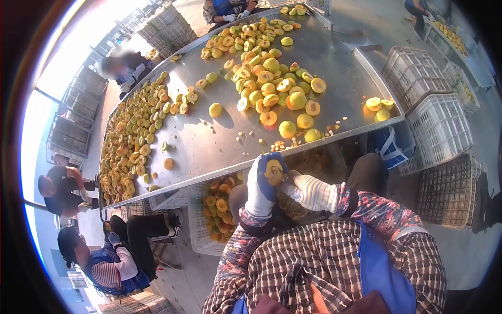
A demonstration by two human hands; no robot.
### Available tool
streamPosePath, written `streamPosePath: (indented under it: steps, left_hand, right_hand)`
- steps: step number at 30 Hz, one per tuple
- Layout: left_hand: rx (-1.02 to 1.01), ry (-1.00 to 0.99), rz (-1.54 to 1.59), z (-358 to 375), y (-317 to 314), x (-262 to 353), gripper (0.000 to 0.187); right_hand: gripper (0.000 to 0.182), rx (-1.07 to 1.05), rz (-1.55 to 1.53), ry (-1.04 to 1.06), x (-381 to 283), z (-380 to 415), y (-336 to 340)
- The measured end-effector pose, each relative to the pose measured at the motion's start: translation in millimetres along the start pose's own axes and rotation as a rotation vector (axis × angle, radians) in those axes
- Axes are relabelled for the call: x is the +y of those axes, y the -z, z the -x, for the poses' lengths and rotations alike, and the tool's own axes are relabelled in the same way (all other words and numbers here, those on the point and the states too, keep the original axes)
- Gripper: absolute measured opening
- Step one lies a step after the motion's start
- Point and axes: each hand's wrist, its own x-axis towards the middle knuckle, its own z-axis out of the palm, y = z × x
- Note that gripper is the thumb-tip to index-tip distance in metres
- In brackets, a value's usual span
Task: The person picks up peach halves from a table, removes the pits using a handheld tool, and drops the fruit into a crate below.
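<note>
My left hand (pixel 260 186), in a white and blue work glove, is closed around a cut yellow peach (pixel 273 172) just off the table's near edge. My right hand (pixel 314 193), in a striped knit glove, is closed right beside that peach, its fingers curled toward the cut side. Whatever it grips is hidden by the fingers and too small to name. Beyond my hands, whole and halved peaches (pixel 272 86) lie heaped on the metal table (pixel 204 149). Small pits and scraps (pixel 285 144) are scattered along its near rim.
Many peach halves (pixel 128 152) cover the table's left side. A white crate of peaches (pixel 201 235) stands below the near edge, left of my knees. Stacked plastic crates (pixel 436 125) stand at the right. Several co-workers sit around the table, one person (pixel 112 261) at the lower left.
</note>
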Motion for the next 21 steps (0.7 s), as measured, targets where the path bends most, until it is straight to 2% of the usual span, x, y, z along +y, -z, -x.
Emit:
streamPosePath:
  steps: [1,2,3,5,6,7,8,10,11,12,15,16,17,19,21]
  left_hand:
    - [-0.006,0.143,0.224,0,-3,6,0.031]
    - [0.055,0.372,0.490,-3,-3,9,0.047]
    - [0.055,0.378,0.489,-3,-3,8,0.047]
    - [0.067,0.457,0.430,-2,-3,5,0.052]
    - [0.053,0.511,0.447,-3,1,1,0.044]
    - [0.053,0.516,0.448,-4,1,1,0.044]
    - [0.049,0.536,0.481,-4,1,1,0.043]
    - [0.052,0.556,0.511,-7,6,5,0.043]
    - [-0.139,0.267,0.062,-9,12,8,0.044]
    - [-0.326,-0.030,-0.383,-11,15,11,0.045]
    - [-0.298,-0.074,-0.433,-12,10,17,0.042]
    - [-0.252,0.072,-0.317,-14,6,23,0.045]
    - [-0.249,0.070,-0.315,-14,4,22,0.045]
    - [-0.118,0.345,0.038,-12,1,20,0.050]
    - [-0.082,0.387,0.123,-11,4,8,0.047]
  right_hand:
    - [0.037,0.001,-0.002,-0.004,-2,1,3]
    - [0.038,-0.107,0.225,-0.078,-4,2,8]
    - [0.040,-0.213,0.448,-0.153,-7,2,12]
    - [0.042,-0.233,0.435,-0.174,-7,5,12]
    - [0.041,-0.166,0.306,-0.146,-3,7,7]
    - [0.041,-0.101,0.176,-0.120,5,10,1]
    - [0.040,-0.004,0.078,0.005,16,8,-11]
    - [0.040,-0.049,0.076,-0.007,23,10,-9]
    - [0.040,-0.087,0.076,-0.018,20,10,-5]
    - [0.038,-0.158,0.238,-0.038,16,12,4]
    - [0.039,-0.222,0.458,-0.070,14,9,14]
    - [0.039,-0.221,0.460,-0.070,14,10,10]
    - [0.039,-0.142,0.353,-0.058,13,12,2]
    - [0.040,-0.066,0.246,-0.047,13,14,-5]
    - [0.045,-0.001,0.010,0.008,13,13,-8]
